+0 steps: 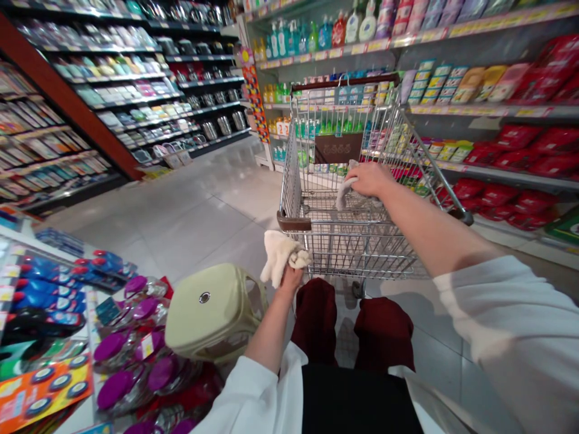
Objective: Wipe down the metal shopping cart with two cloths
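Tiled floor, pale, under a shop aisle; landmark, one wire shopping cart directly before you, with a brown bar along its far end and a brown plaque nearer than that bar.

Item: your left hand, just outside the cart's near left corner, its fingers closed on a bunched cream cloth, part of which flops over beyond your grip.

Item: your right hand, set apart from the left, reaching over the cart's near rim, its fingers curled around a grey cloth; one end hangs down over the cart's basket. Whether that end touches the wire, you cannot tell.

Item: one pale green plastic stool, left of the cart and nearer you, with a round fitting in its top.

Item: clear jars with purple lids, left of the cart, beyond the stool's left side.

Item: pump bottles shelved behind the cart; red packs shelved to its right; metal pots shelved at its far left.
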Demonstrator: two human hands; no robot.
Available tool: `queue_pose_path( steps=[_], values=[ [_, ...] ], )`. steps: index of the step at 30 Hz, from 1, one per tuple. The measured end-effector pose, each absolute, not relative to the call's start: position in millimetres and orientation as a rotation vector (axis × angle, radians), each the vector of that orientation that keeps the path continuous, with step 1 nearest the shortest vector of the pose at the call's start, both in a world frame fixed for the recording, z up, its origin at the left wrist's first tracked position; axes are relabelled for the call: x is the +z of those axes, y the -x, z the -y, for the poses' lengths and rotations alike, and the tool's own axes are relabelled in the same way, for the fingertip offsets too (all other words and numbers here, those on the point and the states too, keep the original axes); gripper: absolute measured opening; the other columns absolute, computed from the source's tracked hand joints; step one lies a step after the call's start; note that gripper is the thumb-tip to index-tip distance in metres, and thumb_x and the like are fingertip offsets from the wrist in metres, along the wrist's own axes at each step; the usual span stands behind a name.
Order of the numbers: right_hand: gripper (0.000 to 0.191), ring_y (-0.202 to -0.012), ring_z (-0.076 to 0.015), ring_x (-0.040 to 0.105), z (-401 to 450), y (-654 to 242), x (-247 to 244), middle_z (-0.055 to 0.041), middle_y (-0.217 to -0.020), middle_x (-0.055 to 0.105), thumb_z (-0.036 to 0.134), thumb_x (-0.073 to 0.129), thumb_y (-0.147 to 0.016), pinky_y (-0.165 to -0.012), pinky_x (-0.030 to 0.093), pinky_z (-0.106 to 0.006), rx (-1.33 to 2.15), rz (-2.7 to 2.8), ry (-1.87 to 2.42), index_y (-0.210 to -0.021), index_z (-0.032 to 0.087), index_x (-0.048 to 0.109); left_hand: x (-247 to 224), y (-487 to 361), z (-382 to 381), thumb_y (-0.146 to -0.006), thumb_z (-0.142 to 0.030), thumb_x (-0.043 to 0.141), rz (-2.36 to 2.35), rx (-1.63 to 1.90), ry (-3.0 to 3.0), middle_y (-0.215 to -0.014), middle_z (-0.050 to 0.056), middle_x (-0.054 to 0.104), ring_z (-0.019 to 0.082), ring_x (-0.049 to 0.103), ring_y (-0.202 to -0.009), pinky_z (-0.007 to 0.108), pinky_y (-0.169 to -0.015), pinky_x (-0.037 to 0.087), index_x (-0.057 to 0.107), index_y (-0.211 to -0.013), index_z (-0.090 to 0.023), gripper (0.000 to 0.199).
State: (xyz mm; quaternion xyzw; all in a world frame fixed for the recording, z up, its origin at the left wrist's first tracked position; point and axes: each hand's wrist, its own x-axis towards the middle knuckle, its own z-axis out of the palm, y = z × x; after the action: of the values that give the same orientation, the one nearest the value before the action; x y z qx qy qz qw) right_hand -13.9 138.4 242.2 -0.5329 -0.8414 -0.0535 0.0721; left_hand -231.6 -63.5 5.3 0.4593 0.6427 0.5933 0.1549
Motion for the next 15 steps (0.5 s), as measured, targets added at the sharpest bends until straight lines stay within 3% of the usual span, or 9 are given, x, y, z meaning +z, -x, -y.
queue_pose_path(
  steps=[5, 8, 11, 15],
  values=[
    [0.033, -0.108, -0.0286, 0.061, -138.2, 13.3, 242.1, -0.0032, -0.12, 0.068, 0.033, 0.057, -0.083, -0.084, 0.048, -0.039, -0.155, 2.544, 1.587, -0.111, 0.036, 0.074, 54.4, 237.3, 60.1, -0.078, -0.034, 0.065, -1.74, 2.015, -1.269, -0.107, 0.011, 0.07, 0.028, 0.062, -0.115, 0.043, -0.112, 0.042, 0.067, -0.103, -0.018, 0.03],
    [0.034, -0.109, -0.0283, 0.06, -139.5, 11.8, 241.0, -0.0033, -0.121, 0.068, 0.032, 0.057, -0.082, -0.084, 0.048, -0.038, -0.159, 2.55, 1.567, -0.112, 0.035, 0.073, 74.9, 241.7, 53.7, -0.081, -0.038, 0.062, -1.641, 2.252, -1.304, -0.113, 0.009, 0.068, 0.023, 0.061, -0.115, 0.037, -0.11, 0.042, 0.065, -0.109, -0.018, 0.035],
    [0.035, -0.109, -0.0274, 0.06, -140.1, 11.4, 240.1, -0.003, -0.121, 0.068, 0.033, 0.057, -0.083, -0.086, 0.048, -0.038, -0.161, 2.554, 1.56, -0.114, 0.035, 0.073, 65.2, 243.4, 52.3, -0.078, -0.042, 0.064, -1.636, 2.124, -1.368, -0.11, 0.008, 0.067, 0.022, 0.063, -0.108, 0.035, -0.104, 0.046, 0.063, -0.111, -0.019, 0.041],
    [0.034, -0.109, -0.026, 0.059, -139.6, 12.3, 239.8, -0.0035, -0.119, 0.069, 0.034, 0.06, -0.083, -0.087, 0.048, -0.037, -0.163, 2.567, 1.56, -0.113, 0.034, 0.074, 39.6, 253.2, 60.3, -0.074, -0.038, 0.067, -1.704, 1.906, -1.391, -0.09, 0.006, 0.067, 0.022, 0.064, -0.094, 0.034, -0.095, 0.048, 0.067, -0.091, -0.019, 0.025]
  ],
)
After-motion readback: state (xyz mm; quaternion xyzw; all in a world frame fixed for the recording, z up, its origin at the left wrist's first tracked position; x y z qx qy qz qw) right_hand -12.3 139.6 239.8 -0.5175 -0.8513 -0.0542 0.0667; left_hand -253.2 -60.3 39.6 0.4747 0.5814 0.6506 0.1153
